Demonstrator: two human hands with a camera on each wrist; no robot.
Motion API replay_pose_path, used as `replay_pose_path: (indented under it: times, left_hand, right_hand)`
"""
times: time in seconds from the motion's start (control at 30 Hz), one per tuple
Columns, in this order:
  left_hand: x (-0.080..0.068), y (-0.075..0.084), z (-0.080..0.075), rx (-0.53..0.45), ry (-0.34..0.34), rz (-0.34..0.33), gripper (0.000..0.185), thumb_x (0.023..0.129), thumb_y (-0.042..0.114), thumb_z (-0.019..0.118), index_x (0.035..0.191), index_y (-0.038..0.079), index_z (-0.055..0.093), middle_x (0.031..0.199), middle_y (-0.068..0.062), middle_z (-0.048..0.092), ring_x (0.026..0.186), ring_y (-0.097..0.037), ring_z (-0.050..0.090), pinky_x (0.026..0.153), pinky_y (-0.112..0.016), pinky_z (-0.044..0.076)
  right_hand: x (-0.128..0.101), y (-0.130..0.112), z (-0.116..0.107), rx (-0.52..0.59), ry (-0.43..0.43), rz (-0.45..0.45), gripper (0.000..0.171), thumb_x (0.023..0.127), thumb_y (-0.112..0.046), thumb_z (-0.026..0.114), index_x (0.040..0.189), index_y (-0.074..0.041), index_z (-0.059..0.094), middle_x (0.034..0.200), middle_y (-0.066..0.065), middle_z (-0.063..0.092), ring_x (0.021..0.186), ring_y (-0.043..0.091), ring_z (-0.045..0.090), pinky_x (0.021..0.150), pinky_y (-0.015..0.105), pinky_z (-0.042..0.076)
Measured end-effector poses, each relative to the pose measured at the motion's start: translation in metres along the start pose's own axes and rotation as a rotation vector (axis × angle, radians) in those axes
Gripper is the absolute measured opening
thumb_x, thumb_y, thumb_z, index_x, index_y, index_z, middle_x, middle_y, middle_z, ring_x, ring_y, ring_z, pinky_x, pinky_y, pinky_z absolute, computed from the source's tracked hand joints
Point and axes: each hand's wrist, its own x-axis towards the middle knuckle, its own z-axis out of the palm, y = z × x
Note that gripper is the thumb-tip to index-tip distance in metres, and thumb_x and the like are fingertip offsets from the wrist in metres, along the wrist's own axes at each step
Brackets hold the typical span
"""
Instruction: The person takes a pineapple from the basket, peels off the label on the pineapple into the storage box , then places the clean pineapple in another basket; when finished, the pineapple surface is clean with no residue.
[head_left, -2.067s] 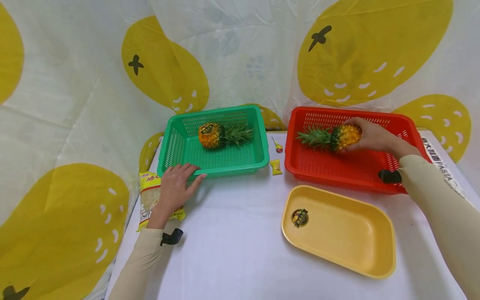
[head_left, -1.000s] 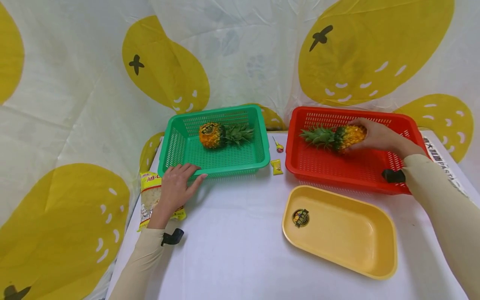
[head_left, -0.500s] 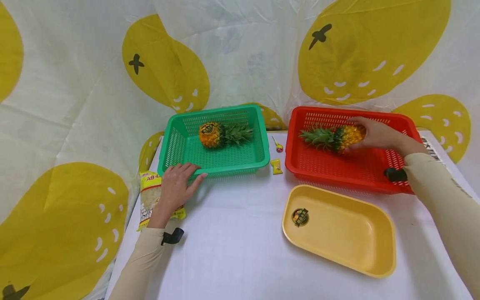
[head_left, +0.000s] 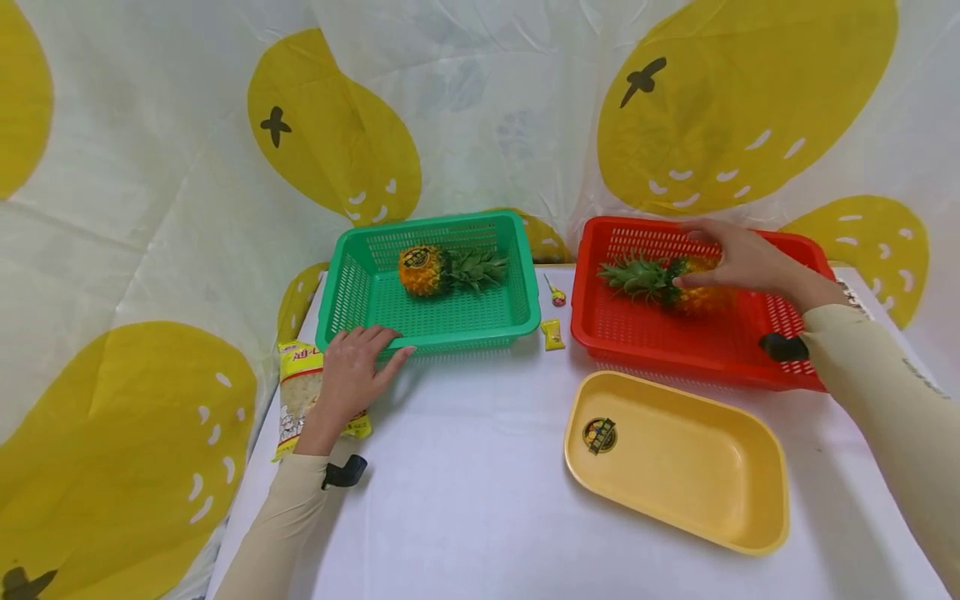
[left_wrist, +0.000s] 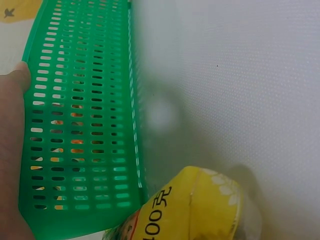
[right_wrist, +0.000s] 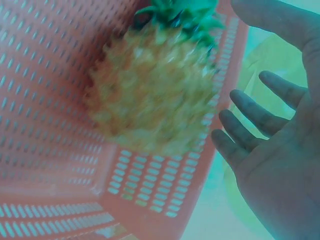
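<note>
Our pineapple (head_left: 693,292) lies on its side in the red basket (head_left: 787,321), leafy crown (head_left: 637,277) pointing toward the green basket (head_left: 525,312). We judge it light and stiff, with a rough, bumpy rind that should grip well; the round body is the place to take hold, not the spiky leaves. Our right hand (head_left: 738,254) hovers just above it, fingers (right_wrist: 247,127) spread and apart from the fruit. Our left hand (head_left: 352,367) rests flat, fingers straight, against the green basket's near rim.
</note>
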Motion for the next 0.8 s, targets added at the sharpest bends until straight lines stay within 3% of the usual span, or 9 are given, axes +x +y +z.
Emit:
replay_pose_path:
  times: [0.43,0.67,0.8]
  left_hand:
    - [0.000,0.002,-0.001,-0.003,0.003,-0.001,0.042,0.102,0.049,0.066,0.111,0.010,0.078,0.104,-0.007,0.076,0.086,-0.031,0.065,0.068,-0.045,0.042]
    - [-0.001,0.002,-0.001,0.002,0.012,0.008,0.044,0.103,0.051,0.063,0.111,0.011,0.078,0.103,-0.007,0.075,0.087,-0.032,0.065,0.070,-0.047,0.045]
    - [-0.001,0.001,0.001,-0.004,0.004,0.006,0.045,0.104,0.052,0.061,0.111,0.011,0.077,0.105,-0.007,0.075,0.088,-0.032,0.065,0.071,-0.046,0.044]
  right_hand:
    - [0.017,-0.059,0.011,-0.031,0.026,-0.107,0.093,0.088,-0.037,0.089,0.160,-0.005,0.040,0.144,0.021,0.056,0.129,0.041,0.050,0.108,0.068,0.037]
    - [0.031,-0.090,0.026,-0.005,-0.001,-0.162,0.090,0.090,-0.034,0.087,0.161,-0.012,0.038,0.143,0.015,0.055,0.126,0.035,0.050,0.101,0.064,0.048]
    - [0.040,-0.106,0.037,-0.042,-0.014,-0.171,0.087,0.091,-0.036,0.085,0.160,-0.012,0.039,0.149,0.016,0.051,0.133,0.036,0.046,0.102,0.064,0.048]
